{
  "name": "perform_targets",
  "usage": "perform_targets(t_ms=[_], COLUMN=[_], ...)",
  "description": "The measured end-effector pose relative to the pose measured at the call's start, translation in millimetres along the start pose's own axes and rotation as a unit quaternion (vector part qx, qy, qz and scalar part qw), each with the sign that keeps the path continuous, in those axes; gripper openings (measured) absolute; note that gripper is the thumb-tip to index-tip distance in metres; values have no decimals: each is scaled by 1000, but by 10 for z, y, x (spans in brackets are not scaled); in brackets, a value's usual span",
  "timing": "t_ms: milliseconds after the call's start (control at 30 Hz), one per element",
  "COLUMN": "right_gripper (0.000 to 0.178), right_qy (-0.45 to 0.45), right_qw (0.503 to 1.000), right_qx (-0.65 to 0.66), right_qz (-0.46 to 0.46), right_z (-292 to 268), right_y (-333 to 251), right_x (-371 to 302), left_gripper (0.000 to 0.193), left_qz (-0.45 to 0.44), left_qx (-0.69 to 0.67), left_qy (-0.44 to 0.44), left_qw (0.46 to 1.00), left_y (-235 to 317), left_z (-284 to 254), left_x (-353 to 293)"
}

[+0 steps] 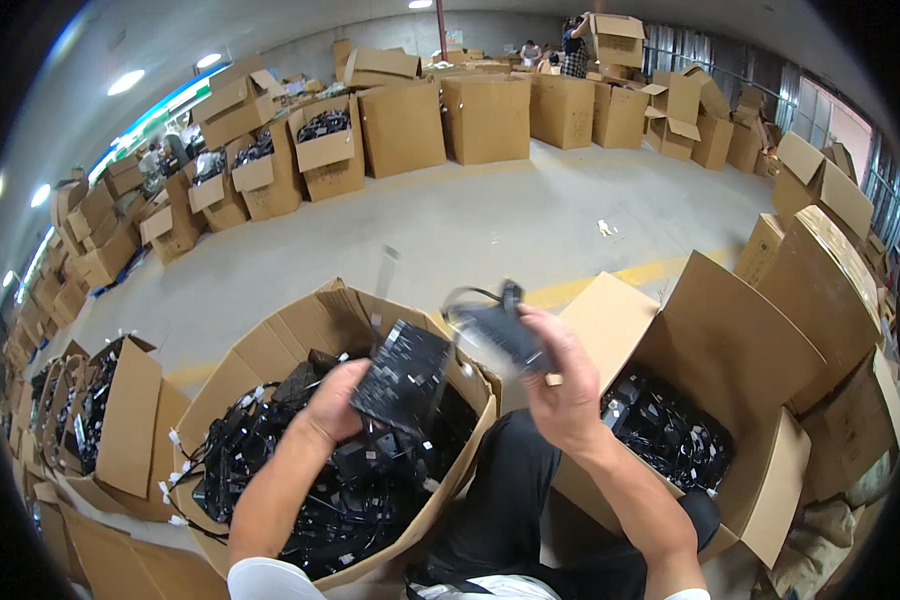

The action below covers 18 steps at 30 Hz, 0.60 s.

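My left hand point(338, 402) grips a black flat rectangular device point(404, 376) by its near left edge, above the open carton point(280, 345) at my left. Motion smears its face. To the right of it, my right hand point(567, 388) is closed round a black power adapter point(502, 332) with a looped cord, also blurred. The two things are held apart, close to each other. Below my left hand, the carton is full of a tangle of black adapters and cords point(345, 495) with small white tags or plugs.
A second open carton point(735, 320) at my right holds more black cords and adapters point(667, 428). More cartons stand at far left point(135, 420) and far right point(825, 270). Across the grey floor point(450, 225) runs a row of cartons point(402, 130). A person point(576, 50) lifts a carton far off.
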State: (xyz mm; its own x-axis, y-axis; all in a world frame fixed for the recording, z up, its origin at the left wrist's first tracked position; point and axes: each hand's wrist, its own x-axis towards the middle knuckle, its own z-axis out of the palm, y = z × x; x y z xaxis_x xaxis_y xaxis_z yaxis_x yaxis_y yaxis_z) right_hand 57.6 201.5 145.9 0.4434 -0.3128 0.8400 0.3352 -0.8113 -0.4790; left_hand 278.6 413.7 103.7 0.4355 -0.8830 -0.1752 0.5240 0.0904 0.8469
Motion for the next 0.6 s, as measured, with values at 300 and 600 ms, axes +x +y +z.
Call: perform_targets(t_ms=[300,600], right_gripper=[54,66], right_qy=[-249,-237], right_qw=[928,948], right_qx=[-106,-184], right_qz=[-256,-108], right_z=[-361,-881], right_y=[-180,-111], right_x=[-171,-356], left_gripper=[36,34], left_qz=[-91,9], left_qx=[-113,497], left_qy=[-168,-38], left_qw=[975,867], left_y=[-609,-61], left_z=[560,851], left_x=[151,97])
